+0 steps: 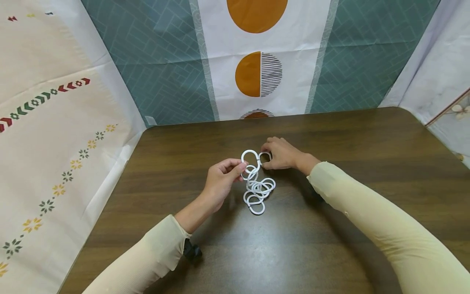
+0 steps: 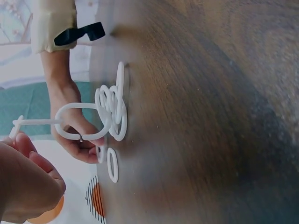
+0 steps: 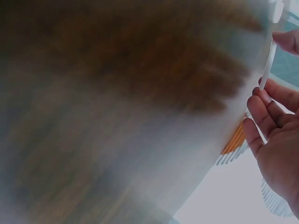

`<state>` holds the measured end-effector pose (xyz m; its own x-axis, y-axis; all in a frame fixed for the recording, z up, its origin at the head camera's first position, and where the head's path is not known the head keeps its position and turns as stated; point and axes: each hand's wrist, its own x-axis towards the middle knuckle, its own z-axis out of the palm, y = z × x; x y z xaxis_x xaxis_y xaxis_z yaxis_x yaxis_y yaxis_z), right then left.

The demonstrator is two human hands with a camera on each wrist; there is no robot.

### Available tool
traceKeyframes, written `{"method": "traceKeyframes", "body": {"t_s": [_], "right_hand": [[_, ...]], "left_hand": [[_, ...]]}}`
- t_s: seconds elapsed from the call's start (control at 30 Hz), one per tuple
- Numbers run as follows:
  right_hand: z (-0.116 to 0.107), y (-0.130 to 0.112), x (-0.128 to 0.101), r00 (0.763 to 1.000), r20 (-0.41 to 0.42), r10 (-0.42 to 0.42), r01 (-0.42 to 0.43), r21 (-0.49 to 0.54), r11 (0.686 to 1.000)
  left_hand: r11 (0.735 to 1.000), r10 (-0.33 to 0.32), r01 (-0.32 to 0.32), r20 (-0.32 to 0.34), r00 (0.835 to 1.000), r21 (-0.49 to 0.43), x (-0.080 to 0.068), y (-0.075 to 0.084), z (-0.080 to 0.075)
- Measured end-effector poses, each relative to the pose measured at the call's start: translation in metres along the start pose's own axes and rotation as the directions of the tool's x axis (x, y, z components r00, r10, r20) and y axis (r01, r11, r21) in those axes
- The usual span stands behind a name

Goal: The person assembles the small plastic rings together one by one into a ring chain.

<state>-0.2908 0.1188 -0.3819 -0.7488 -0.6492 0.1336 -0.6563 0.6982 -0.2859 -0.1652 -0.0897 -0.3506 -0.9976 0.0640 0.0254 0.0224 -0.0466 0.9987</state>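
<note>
A chain of linked white plastic rings [image 1: 257, 191] lies bunched on the dark wooden table [image 1: 330, 134]. My left hand [image 1: 240, 166] pinches the chain's top ring [image 1: 250, 157] and lifts it off the table. In the left wrist view that ring [image 2: 79, 122] runs from my left hand [image 2: 21, 135] to the bunch [image 2: 112, 107]. My right hand [image 1: 265, 160] sits just right of it, its fingers curled round a separate white ring [image 1: 266, 155]. Another loose ring [image 2: 112, 165] stands by those fingers. The right wrist view is blurred, showing my right hand [image 3: 268, 119] and a white ring edge [image 3: 270, 60].
Patterned cloth screens wall the table in: teal and white with orange circles behind [image 1: 258, 73], cream with arrow and flower motifs on the left [image 1: 55, 134], pale on the right [image 1: 444, 81]. A black strap [image 1: 192, 250] shows at my left cuff.
</note>
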Motion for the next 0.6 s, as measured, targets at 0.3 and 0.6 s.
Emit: {"method": "traceKeyframes", "body": {"t_s": [0.3,0.6], "right_hand": [[-0.017,-0.005,-0.023,0.997,-0.069,-0.020,0.034,0.214,0.976],[-0.041,-0.014,-0.044,0.995,-0.097,-0.028,0.059,0.330,0.942]], "left_hand": [[1.000,-0.007,0.007,0.017,1.000,-0.005,0.002,-0.001,0.004],[1.000,0.005,-0.005,0.008,1.000,-0.003,0.002,0.000,0.005]]}}
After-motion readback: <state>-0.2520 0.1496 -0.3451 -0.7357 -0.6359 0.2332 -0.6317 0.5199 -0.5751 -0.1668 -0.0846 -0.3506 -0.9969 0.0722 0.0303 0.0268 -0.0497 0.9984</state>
